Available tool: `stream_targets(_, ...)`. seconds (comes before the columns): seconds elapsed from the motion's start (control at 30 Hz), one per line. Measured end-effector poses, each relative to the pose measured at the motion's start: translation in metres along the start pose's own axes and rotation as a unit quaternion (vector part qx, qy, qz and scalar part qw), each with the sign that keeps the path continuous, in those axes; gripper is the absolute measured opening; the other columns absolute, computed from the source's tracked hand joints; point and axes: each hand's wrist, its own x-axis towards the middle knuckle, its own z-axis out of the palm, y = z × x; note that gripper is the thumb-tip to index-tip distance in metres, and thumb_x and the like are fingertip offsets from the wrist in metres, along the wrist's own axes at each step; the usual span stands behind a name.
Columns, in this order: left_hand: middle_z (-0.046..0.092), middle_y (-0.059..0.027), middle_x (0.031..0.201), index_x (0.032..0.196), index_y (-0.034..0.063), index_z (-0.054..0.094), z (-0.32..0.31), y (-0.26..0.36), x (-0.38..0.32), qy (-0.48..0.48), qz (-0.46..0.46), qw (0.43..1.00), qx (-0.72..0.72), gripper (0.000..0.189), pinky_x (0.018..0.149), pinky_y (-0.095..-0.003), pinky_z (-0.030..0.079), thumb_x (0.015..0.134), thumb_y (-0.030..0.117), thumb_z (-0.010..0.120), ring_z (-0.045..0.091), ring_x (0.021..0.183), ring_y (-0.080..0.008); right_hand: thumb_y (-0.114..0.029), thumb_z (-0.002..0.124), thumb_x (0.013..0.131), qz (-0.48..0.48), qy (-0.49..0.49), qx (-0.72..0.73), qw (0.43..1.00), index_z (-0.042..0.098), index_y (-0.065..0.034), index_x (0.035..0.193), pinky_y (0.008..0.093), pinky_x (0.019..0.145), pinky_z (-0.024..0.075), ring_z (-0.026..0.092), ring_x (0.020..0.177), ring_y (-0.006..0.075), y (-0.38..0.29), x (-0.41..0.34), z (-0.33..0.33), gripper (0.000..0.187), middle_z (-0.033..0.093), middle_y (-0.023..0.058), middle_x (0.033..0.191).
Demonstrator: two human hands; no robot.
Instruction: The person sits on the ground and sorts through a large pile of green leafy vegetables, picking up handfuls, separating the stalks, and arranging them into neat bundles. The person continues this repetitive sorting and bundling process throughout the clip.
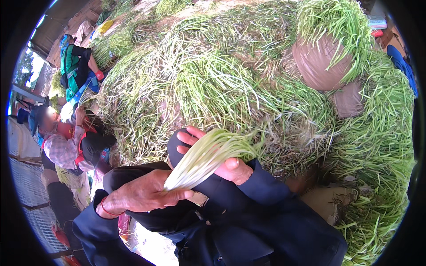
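A bundle of long green stalks with pale ends, resembling chives [206,159], slants across both hands. My left hand [146,192], with a thin red band at the wrist, is closed around the pale lower end. Beneath the middle of the bundle, my right hand [233,169] has its palm up and its fingers stretched out straight; the thumb lies at the near side, and the stalks cover much of the palm. The leafy tips are slightly blurred and point to the right. A large loose heap of the same stalks [213,83] spreads over the ground beyond my knees.
A brown wrapped bundle [321,63] topped with stalks stands at the upper right, above another green heap [382,133]. At the left sit a person in a checked shirt [63,149] and, farther off, a person in a green vest [70,69]. My dark-clothed knees border the heap.
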Motion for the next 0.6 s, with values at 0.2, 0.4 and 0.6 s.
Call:
stream_targets(0.2,0.064,-0.0034,0.094,0.129,-0.0008,0.055,0.024,-0.053,-0.022,0.006,0.017,1.0,-0.011,0.041,0.069,-0.0259,0.047,0.099,0.026,0.062,0.055,0.074,-0.0091,-0.053,0.079,0.077,-0.088,0.019,0.06,0.994,0.019,-0.0095,0.156,0.0479,0.12,0.0238,0.028,0.146,0.0317,0.023,-0.042,-0.01,0.108,0.027,0.0108,0.159)
stream_targets(0.4,0.072,-0.0084,0.089,0.121,-0.0007,0.059,0.029,-0.085,-0.047,0.064,0.043,0.991,0.108,0.037,0.07,-0.0272,0.051,0.094,0.022,0.07,0.067,0.076,-0.0137,-0.045,0.076,0.084,-0.161,0.122,0.091,0.975,0.044,-0.0041,0.139,0.0432,0.116,0.0338,0.045,0.132,0.0284,-0.007,-0.054,-0.04,0.075,0.053,0.0092,0.135)
stream_targets(0.6,0.072,-0.0083,0.088,0.117,-0.0002,0.065,0.028,-0.117,-0.051,0.16,0.056,0.983,0.073,0.035,0.071,-0.0271,0.051,0.089,0.019,0.075,0.067,0.078,-0.0116,-0.022,0.071,0.091,-0.154,0.194,0.097,0.964,0.055,-0.0057,0.123,0.0405,0.107,0.0427,0.053,0.121,0.0244,-0.031,-0.059,-0.064,0.039,0.06,0.0065,0.116)
